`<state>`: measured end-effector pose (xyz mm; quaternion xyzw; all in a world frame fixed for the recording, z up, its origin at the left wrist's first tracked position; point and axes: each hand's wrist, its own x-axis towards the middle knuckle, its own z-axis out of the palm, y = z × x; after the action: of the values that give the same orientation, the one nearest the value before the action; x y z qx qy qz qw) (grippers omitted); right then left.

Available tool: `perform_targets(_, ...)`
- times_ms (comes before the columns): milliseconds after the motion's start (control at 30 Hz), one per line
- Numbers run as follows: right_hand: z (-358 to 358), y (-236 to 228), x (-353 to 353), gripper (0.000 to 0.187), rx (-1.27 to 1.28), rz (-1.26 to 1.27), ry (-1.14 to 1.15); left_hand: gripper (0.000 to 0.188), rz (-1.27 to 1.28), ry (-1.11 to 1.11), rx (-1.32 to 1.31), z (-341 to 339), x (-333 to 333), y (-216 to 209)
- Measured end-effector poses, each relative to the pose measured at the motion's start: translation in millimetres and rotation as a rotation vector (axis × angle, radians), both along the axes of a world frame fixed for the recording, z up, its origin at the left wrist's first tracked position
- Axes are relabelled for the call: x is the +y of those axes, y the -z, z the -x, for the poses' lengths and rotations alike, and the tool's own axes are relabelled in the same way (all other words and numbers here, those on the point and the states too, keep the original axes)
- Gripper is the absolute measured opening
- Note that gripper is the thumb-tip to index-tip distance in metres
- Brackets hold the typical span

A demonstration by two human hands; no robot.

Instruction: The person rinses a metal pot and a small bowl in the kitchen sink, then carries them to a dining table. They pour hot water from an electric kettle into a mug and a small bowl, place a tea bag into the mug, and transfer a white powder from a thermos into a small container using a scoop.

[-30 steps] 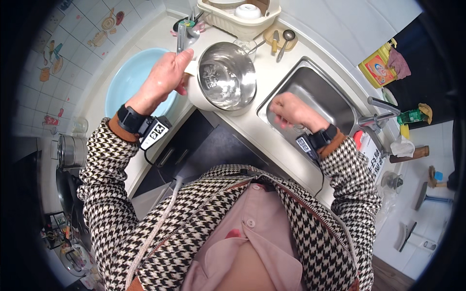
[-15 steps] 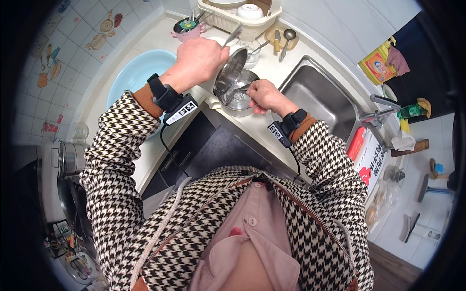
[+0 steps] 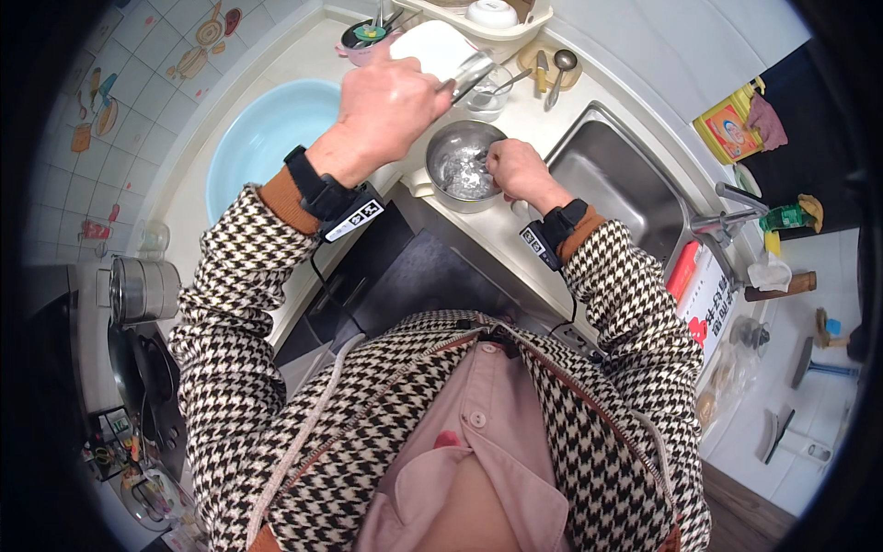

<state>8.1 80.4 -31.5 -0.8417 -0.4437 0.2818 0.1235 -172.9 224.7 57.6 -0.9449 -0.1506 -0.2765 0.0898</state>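
My left hand [image 3: 391,106] is raised over the counter, its fingers closed around a shiny metal utensil [image 3: 474,77] that points up and right; its kind is unclear. Just beyond the knuckles shows a white, round-cornered thing [image 3: 432,48], partly hidden by the hand. Below and to the right stands a round metal bowl [image 3: 441,147] with something clear and glinting inside, a cream handle [image 3: 418,182] beside it. My right hand [image 3: 527,175] is at the bowl's right rim, pinching a thin metal utensil [image 3: 482,157] whose end dips inside. My fingers mostly cover it.
A pale blue basin [image 3: 235,147] sits left on the counter. Behind are a pink pot [image 3: 359,53], a glass cup [image 3: 487,103], a ladle [image 3: 559,78] and a cream dish rack [image 3: 529,28]. A steel sink [image 3: 635,166] with a faucet [image 3: 717,221] lies right.
A metal vessel tilted over the bowl is gone from there, and my left hand has moved up and right. The white thing now shows more. My right hand has shifted slightly right along the bowl.
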Motion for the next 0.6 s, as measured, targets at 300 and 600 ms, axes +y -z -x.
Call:
perform_targets(300, 20, 48, 40, 0.022, -0.557, 0.064, -0.471, 0.037, 0.434, -0.219, -0.332, 81, 21, 2)
perform_targets(600, 38, 54, 62, 0.03, -0.4, 0.3, -0.344, 0.044, 0.746, -0.258, -0.536, 161, 19, 22)
